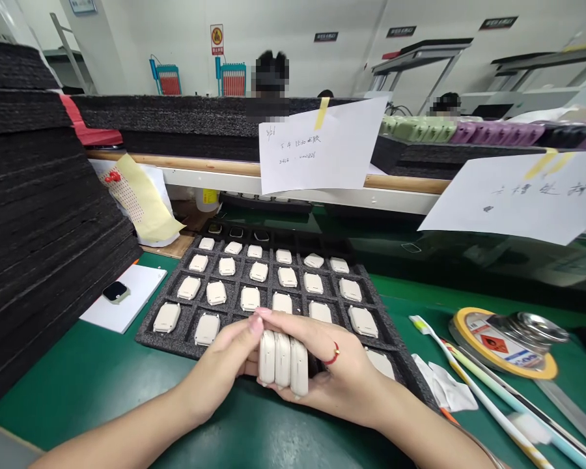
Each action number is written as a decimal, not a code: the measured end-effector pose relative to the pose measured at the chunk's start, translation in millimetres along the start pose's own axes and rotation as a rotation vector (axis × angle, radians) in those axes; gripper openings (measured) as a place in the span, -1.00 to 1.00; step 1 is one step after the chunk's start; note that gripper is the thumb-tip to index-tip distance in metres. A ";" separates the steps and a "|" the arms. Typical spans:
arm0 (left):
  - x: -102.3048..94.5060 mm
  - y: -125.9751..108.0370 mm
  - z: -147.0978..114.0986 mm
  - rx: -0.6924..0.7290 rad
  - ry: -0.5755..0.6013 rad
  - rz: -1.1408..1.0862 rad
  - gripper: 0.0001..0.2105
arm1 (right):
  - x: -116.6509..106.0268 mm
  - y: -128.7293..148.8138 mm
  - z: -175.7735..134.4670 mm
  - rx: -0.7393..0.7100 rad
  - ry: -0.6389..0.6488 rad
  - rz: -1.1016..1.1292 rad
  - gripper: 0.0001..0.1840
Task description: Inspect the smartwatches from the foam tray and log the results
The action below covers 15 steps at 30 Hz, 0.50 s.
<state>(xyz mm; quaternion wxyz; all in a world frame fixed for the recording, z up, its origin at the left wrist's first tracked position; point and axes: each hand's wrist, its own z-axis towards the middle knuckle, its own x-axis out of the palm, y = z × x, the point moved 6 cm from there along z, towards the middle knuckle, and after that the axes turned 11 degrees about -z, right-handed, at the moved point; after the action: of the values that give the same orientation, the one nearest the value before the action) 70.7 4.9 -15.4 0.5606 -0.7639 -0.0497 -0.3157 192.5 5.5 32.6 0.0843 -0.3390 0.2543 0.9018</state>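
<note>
A row of three white smartwatch cases (282, 360), standing side by side, is clasped between my hands above the near edge of a black foam tray (166, 344). My left hand (232, 352) closes on their left side, its thumb at the top. From the right, my right hand (334, 358) wraps over and under them, a red string with a gold bead round one finger. More white watch cases (217, 293) lie in the tray's compartments, partly hidden by my hands. A few dark-faced watch pieces (236, 232) sit in its far row.
Stacked black foam trays (43, 215) rise at the left, near a watch (116, 292) on a white pad. At the right lie toothbrushes (478, 384), a round tin (505, 342) and crumpled white cloth (444, 384). A shelf edge (215, 174) with paper notes crosses behind the tray.
</note>
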 end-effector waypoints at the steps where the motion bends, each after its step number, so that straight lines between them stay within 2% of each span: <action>1: -2.5 1.8 0.6 -0.016 -0.036 -0.008 -0.48 | 0.7 0.1 0.1 0.005 0.012 0.015 -0.15; 6: -5.7 3.8 0.7 -0.013 -0.073 0.007 -0.42 | 0.6 -0.7 1.3 0.050 0.038 0.111 -0.01; 11: -6.0 4.7 -5.0 -0.006 -0.093 0.030 -0.35 | -1.4 1.6 1.8 0.055 0.012 0.125 0.02; 15: -10.5 1.9 -4.2 0.055 -0.136 0.049 -0.33 | -4.1 5.7 2.2 0.068 -0.007 0.105 0.07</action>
<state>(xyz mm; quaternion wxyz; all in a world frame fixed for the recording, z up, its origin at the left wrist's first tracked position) 61.3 3.4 -21.9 0.5842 -0.7689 -0.0776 -0.2480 192.5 1.8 39.0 0.0489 -0.3190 0.3020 0.8970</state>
